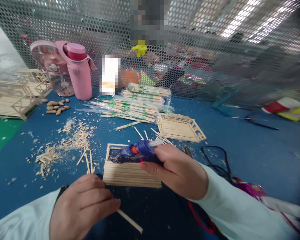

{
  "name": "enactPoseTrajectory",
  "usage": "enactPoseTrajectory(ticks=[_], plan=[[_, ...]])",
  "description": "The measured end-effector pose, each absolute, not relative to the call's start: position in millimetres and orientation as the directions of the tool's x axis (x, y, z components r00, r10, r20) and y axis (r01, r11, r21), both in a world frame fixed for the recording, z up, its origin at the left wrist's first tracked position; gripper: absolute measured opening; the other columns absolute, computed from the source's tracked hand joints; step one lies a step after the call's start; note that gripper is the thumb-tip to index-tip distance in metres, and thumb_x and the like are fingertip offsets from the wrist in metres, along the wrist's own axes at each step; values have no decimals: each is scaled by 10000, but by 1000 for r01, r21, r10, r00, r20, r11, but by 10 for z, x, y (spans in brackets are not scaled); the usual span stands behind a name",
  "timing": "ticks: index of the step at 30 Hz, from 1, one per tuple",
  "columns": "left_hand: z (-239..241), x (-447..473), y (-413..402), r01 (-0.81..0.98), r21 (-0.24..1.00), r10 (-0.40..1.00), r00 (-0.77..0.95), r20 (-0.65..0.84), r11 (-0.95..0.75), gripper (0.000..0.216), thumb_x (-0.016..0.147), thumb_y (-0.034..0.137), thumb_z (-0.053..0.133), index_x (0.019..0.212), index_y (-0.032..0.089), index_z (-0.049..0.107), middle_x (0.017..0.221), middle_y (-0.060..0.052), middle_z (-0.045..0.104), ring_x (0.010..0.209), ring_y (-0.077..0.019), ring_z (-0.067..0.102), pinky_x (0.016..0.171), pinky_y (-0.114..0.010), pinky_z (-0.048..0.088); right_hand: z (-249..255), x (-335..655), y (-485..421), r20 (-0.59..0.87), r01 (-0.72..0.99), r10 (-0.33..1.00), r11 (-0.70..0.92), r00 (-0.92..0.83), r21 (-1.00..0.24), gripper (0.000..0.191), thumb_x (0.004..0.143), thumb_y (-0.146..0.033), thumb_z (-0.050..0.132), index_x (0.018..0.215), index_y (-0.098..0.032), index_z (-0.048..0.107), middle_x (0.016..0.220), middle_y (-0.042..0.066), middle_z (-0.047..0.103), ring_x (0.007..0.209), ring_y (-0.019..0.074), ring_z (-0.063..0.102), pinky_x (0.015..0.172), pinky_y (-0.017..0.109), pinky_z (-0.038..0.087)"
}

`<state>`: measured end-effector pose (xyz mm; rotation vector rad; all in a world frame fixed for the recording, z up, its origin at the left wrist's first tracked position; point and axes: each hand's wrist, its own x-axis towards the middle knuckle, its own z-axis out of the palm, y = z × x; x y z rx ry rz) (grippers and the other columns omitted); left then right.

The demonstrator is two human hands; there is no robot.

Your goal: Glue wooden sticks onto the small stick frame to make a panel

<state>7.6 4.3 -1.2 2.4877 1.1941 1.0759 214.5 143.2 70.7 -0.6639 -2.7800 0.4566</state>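
Note:
My right hand (176,170) is wrapped round a blue glue gun (135,152) with an orange trigger. Its nozzle points left over a flat panel of wooden sticks (130,175) lying on the blue table (240,140). My left hand (83,205) is closed in a pinch on a thin wooden stick (130,221), which slants down to the right just in front of the panel. Both sleeves are pale.
A second stick frame (180,127) lies behind the panel, with wrapped chopstick bundles (137,105) beyond. Pink bottles (78,71), peanuts (56,107), wood scraps (72,138) and stick models (13,98) sit at left. A black cord (215,160) runs right. A perforated metal screen (215,40) backs the table.

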Motion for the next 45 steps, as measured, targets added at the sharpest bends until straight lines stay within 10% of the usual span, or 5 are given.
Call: enactPoseTrajectory(ticks=[12, 18, 24, 45], plan=[[111, 26, 70, 713, 411, 775, 295, 559, -568, 282, 912, 157, 375, 1078, 205, 598, 953, -32, 705, 894, -141, 579, 782, -242, 469, 852, 2904, 1685, 212, 663, 746, 661, -632, -351, 364, 863, -455, 409, 694, -226, 636, 738, 62, 694, 688, 238, 647, 620, 337, 498], [458, 127, 529, 766, 367, 814, 332, 477, -528, 260, 865, 149, 424, 920, 219, 668, 764, 12, 709, 678, -96, 625, 607, -170, 484, 514, 3227, 1948, 333, 907, 903, 357, -273, -224, 401, 818, -335, 433, 1148, -121, 509, 972, 132, 676, 811, 279, 648, 654, 353, 472], [524, 275, 913, 822, 364, 899, 395, 187, -437, 280, 801, 220, 449, 808, 267, 725, 711, 15, 731, 616, -148, 669, 553, -231, 500, 272, 3258, 2035, 322, 885, 832, 464, -452, 44, 368, 832, -223, 422, 1182, -151, 510, 1175, 150, 611, 966, 280, 603, 734, 389, 363], [533, 455, 1060, 807, 551, 911, 368, -186, -214, 267, 800, 254, 468, 790, 315, 728, 805, 73, 739, 750, -182, 688, 647, -250, 484, 149, 3235, 1997, 345, 877, 826, 479, -446, -14, 287, 825, -178, 518, 1083, -226, 635, 1097, 83, 664, 976, 221, 593, 750, 377, 230]])
